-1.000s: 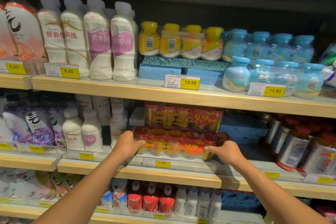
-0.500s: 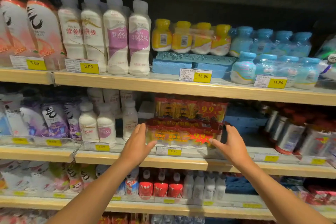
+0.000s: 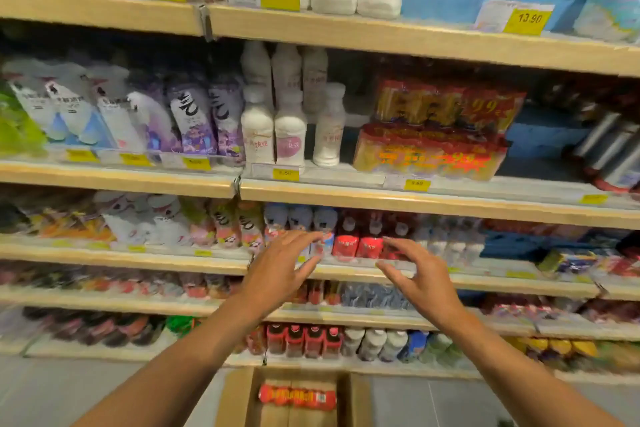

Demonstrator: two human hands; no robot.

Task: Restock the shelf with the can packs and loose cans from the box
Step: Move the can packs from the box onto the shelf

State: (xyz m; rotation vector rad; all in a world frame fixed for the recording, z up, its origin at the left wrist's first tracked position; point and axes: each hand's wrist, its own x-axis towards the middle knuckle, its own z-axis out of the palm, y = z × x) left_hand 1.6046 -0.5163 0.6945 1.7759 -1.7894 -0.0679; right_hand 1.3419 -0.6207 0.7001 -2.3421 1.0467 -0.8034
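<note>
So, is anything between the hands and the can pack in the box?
Nothing visible. The cardboard box is open, the red can pack lies uncovered in it, and the left hand and right hand hold nothing.

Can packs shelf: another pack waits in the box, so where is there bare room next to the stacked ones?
Bare shelf lies right of the can packs, in front of the blue crate, before the tilted cans. Left is crowded: white bottles stand close.
</note>
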